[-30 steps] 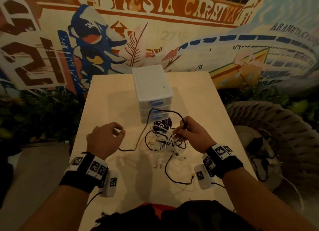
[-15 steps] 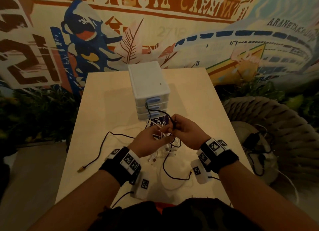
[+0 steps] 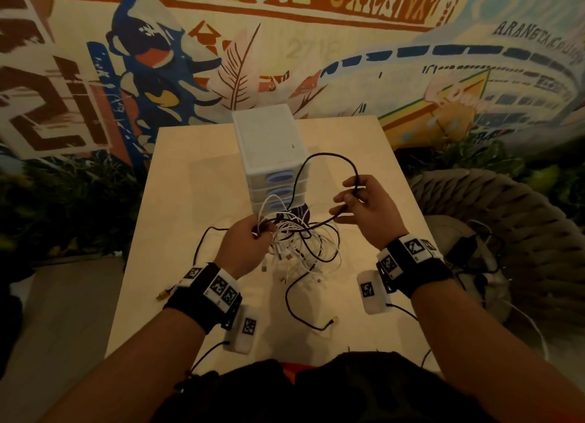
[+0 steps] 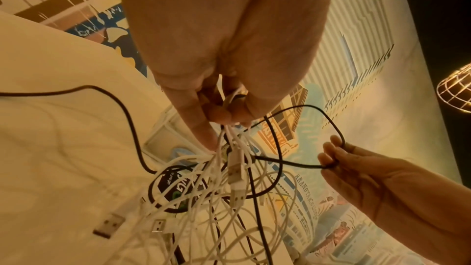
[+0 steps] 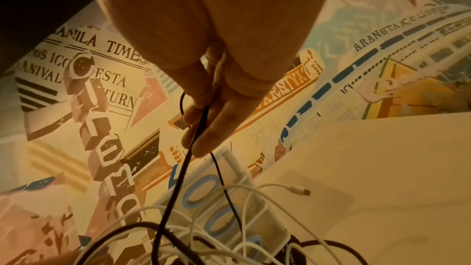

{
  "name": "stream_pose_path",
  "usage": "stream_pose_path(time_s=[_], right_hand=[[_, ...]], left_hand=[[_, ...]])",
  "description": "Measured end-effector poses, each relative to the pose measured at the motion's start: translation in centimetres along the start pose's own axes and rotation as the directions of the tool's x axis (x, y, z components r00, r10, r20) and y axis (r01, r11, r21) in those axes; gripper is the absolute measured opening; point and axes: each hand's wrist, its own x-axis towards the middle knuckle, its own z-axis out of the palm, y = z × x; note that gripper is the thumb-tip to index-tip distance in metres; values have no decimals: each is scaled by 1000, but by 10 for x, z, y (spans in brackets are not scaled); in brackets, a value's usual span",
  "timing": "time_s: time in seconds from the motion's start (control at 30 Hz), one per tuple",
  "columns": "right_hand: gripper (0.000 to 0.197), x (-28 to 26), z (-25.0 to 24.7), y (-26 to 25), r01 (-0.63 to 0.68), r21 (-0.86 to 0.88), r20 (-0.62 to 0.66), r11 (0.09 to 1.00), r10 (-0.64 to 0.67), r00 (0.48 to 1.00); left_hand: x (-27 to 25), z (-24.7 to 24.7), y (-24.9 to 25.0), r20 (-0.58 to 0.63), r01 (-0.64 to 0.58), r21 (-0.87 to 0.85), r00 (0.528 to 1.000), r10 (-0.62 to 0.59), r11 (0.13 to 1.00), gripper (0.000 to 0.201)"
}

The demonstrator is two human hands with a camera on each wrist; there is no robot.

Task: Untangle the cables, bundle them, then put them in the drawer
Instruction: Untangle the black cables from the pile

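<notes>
A tangle of white cables [image 3: 297, 248] and black cable hangs over the wooden table [image 3: 190, 175], in front of a white three-drawer unit [image 3: 272, 156] whose drawers are closed. My left hand [image 3: 250, 242] pinches the bunch of white cables [image 4: 234, 158] at its top and lifts it. To the right, my right hand [image 3: 364, 207] holds a loop of the black cable [image 3: 332, 160] between thumb and fingers, raised above the tangle. In the right wrist view the black cable [image 5: 183, 168] runs down from the fingers [image 5: 216, 128] to the heap. USB plugs [image 4: 109, 227] dangle below.
A round dark tag [image 3: 300, 213] lies under the tangle by the lowest drawer. Loose black cable ends [image 3: 332, 320] trail on the table near me and at the left edge [image 3: 163, 296]. A woven rope chair [image 3: 506, 232] stands right of the table; a mural wall is behind.
Both hands have drawn apart. The left hand has lifted the white bunch; the right has pulled a loop of black cable up and to the right.
</notes>
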Motion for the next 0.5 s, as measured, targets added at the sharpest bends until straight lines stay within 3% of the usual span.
stream_pose_path(time_s=[0.1,0.23,0.5], right_hand=[[20,0,-4,5,-19,21,-26,1000,20,999],[21,-2,-11,14,-41,18,-19,999,41,999],[25,-4,-28,48,-140,38,-136,989,144,980]], left_hand=[[0,-5,-5,-24,13,-5,1000,-14,1000,10],[1,-6,-18,-67,52,-16,996,-53,999,19],[-5,-9,-26,-84,90,-53,992,-94,995,18]])
